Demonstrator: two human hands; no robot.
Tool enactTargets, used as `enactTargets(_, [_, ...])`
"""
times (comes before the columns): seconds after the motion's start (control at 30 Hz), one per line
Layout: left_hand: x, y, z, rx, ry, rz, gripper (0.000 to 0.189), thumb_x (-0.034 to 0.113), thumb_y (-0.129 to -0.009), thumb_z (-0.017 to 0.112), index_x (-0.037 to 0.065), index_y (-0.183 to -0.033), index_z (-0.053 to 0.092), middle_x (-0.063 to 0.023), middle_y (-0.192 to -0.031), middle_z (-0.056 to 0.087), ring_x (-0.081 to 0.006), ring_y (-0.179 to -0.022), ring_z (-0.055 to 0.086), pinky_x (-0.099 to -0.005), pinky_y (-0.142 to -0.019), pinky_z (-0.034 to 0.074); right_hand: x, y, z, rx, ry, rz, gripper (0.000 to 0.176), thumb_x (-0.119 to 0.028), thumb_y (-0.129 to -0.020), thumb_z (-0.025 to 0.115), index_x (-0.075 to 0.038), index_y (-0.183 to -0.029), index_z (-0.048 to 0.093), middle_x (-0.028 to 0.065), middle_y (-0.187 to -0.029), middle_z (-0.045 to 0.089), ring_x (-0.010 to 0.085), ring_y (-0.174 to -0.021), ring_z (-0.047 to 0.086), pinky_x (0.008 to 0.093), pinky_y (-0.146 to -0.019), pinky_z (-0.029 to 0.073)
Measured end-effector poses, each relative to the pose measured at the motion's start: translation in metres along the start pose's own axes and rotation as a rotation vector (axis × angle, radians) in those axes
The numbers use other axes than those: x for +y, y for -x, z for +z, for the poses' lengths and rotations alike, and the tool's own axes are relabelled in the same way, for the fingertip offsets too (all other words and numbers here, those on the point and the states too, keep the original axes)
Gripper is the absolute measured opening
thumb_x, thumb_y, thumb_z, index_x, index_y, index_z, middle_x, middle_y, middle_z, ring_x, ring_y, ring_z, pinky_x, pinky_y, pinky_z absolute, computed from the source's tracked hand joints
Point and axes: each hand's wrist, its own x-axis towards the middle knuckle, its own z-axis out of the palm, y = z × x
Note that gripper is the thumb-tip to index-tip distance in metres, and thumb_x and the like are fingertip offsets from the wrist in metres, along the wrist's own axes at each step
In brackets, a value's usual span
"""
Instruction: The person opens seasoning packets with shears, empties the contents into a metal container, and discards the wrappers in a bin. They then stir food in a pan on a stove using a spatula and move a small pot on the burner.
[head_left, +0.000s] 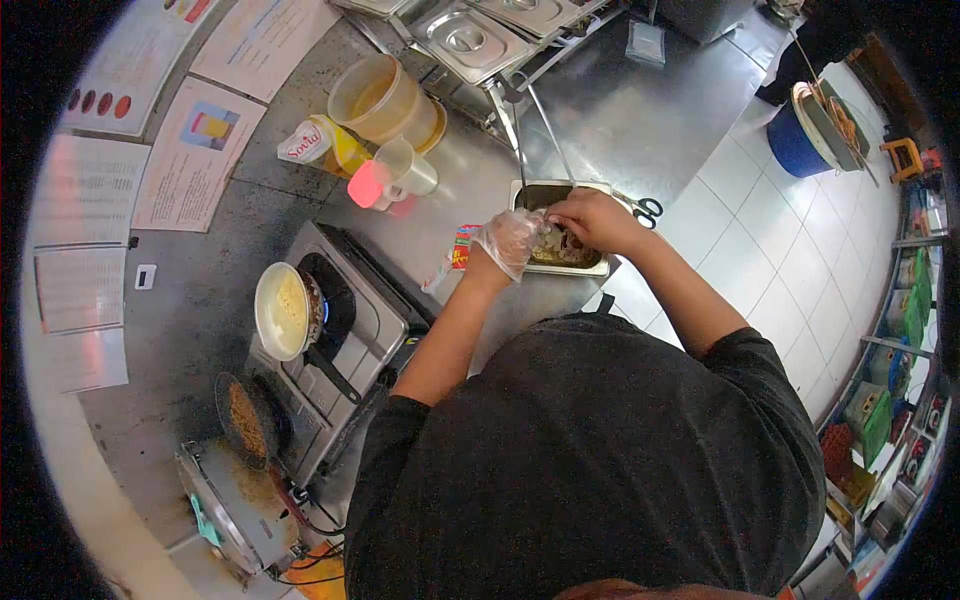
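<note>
My left hand (508,241) wears a clear plastic glove and is over the left side of a rectangular metal food pan (607,268). My bare right hand (592,220) reaches over the pan from the right. Both hands have their fingers drawn together and nearly meet; whatever is between them is too small to make out. Pale and brown food pieces (562,247) lie in the pan. Two long utensil handles (551,132) rise from its far side. Black-handled scissors (649,209) lie by its right edge, and a red packet (463,246) is left of my gloved hand.
On the left, a gas stove (365,335) burns blue under a pan with a pale round dish (283,318) at its side. A frying pan of brown food (245,418) sits nearer me. A plastic tub (375,100), measuring jug (408,168) and lidded steel pans (468,40) stand farther back.
</note>
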Motion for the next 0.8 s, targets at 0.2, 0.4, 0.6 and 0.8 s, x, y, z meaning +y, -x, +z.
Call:
enactTargets(0.2, [0.004,-0.002,0.0,0.129,0.05,-0.041,0.016,0.013,-0.087,0.056,0.009,-0.1,0.063,-0.0154,-0.095,0.066,-0.0385,-0.088,0.065,-0.0484,-0.075,0.054,0.004,-0.003,0.001,-0.059,0.03,-0.005,0.015,-0.014,-0.082,0.069,-0.008,-0.096,0.071,0.0126,-0.088,0.068,0.0337,-0.088,0.065,0.0436,-0.079,0.052])
enactTargets(0.4, [0.005,0.003,0.011,0.17,0.24,-0.18,0.02,0.017,-0.095,0.054,0.007,-0.102,0.07,-0.0183,-0.097,0.069,-0.0378,-0.09,0.066,-0.0438,-0.079,0.053,0.003,-0.001,-0.003,-0.039,0.03,-0.013,0.016,-0.016,-0.083,0.07,-0.006,-0.096,0.07,0.0129,-0.091,0.068,0.0335,-0.089,0.065,0.0433,-0.079,0.052])
enactTargets(0.6, [0.003,0.003,-0.003,0.141,0.412,-0.186,0.017,0.016,-0.093,0.057,0.007,-0.1,0.069,-0.0167,-0.095,0.069,-0.036,-0.091,0.067,-0.0445,-0.079,0.053,-0.008,-0.004,-0.008,0.025,-0.079,-0.047,0.018,-0.017,-0.086,0.07,-0.005,-0.1,0.072,0.014,-0.093,0.068,0.0337,-0.089,0.064,0.0426,-0.08,0.052])
enactTargets(0.8, [-0.012,0.004,0.038,0.313,0.642,-0.214,0.013,0.007,-0.091,0.057,0.004,-0.098,0.068,-0.0182,-0.093,0.068,-0.0374,-0.09,0.066,-0.0437,-0.078,0.053,-0.009,-0.014,-0.004,0.015,-0.096,-0.035,0.02,-0.019,-0.087,0.067,-0.005,-0.099,0.073,0.016,-0.094,0.069,0.0363,-0.093,0.063,0.0454,-0.084,0.051])
